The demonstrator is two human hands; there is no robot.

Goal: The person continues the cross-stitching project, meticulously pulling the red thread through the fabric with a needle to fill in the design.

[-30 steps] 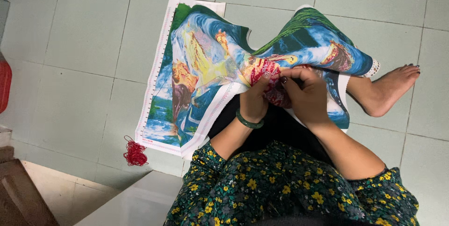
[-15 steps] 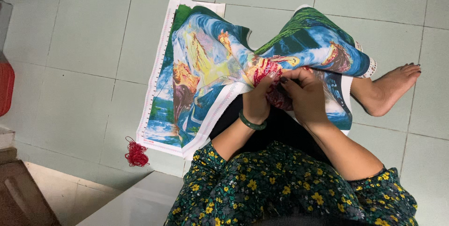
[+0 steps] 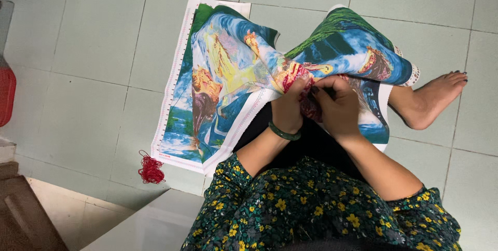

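A large cross-stitch cloth (image 3: 228, 69) with a blue, green and yellow picture lies over my lap and spreads onto the tiled floor at the left. My left hand (image 3: 288, 110), with a green bangle on its wrist, pinches a red and yellow fold of the cloth. Right beside it, touching, my right hand (image 3: 338, 110) has its fingers closed on the same fold. Any needle or thread between the fingers is too small to see.
A bundle of red thread (image 3: 151, 169) lies on the floor by the cloth's near corner. My bare foot (image 3: 433, 100) rests on the tiles at the right. A red object (image 3: 6, 95) is at the left edge, and a pale box lid (image 3: 145, 225) at the bottom.
Both hands stay on the same fold of cloth, with only small finger movement. The cloth and the foot have hardly shifted.
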